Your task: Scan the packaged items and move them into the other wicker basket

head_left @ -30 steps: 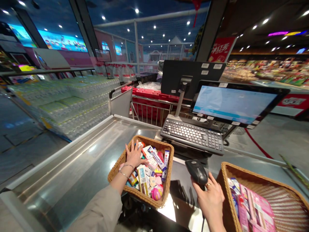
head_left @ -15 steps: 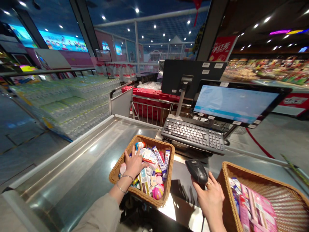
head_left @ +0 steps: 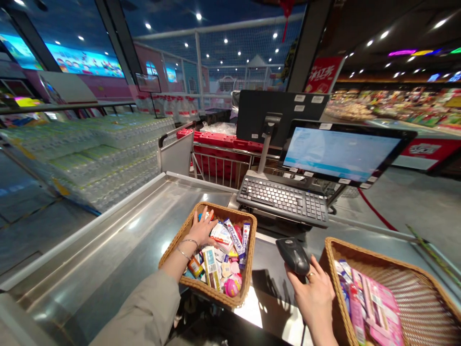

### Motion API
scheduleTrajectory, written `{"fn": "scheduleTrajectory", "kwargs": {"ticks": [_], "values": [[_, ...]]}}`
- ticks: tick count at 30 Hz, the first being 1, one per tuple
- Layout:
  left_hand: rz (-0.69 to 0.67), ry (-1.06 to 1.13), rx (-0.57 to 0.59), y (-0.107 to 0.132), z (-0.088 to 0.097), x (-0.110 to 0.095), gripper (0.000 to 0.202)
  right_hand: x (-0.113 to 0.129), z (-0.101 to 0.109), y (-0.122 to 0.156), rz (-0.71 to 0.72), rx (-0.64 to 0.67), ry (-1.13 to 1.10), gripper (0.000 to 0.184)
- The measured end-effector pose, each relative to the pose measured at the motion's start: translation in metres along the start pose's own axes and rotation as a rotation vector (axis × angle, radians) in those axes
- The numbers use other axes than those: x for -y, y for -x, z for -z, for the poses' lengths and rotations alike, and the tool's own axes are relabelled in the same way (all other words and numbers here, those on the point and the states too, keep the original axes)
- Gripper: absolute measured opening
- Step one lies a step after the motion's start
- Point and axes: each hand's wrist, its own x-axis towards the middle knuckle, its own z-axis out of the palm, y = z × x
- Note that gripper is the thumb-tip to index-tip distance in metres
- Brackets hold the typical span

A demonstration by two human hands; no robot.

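Left hand [head_left: 203, 229]: fingers loosely spread and laid on the packets in the left basket [head_left: 248, 269], tips near its far rim; whether anything is gripped cannot be told
White-and-red packet [head_left: 220, 235]: just right of the left thumb, touching it
Right hand [head_left: 315, 298]: fingers curled tight round the handle of the scanner [head_left: 293, 254], whose head sticks out beyond the fingertips
Right basket [head_left: 414, 274]: just right of the right-hand fingers
Keyboard [head_left: 283, 201]: beyond both sets of fingers
Since half a second ago: left fingers have slid towards the far left corner; right grip unchanged
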Motion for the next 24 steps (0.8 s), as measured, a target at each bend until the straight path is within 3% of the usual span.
{"fn": "scheduleTrajectory", "kwargs": {"ticks": [18,24], "values": [[-0.009,0.055,0.162,-0.015,0.011,-0.006,0.103,0.012,0.013,-0.005,-0.031,-0.032,-0.053,0.045],[0.026,0.064,0.049,-0.004,0.007,-0.010,0.097,0.013,0.014,-0.006,-0.024,-0.027,-0.056,0.045]]}}
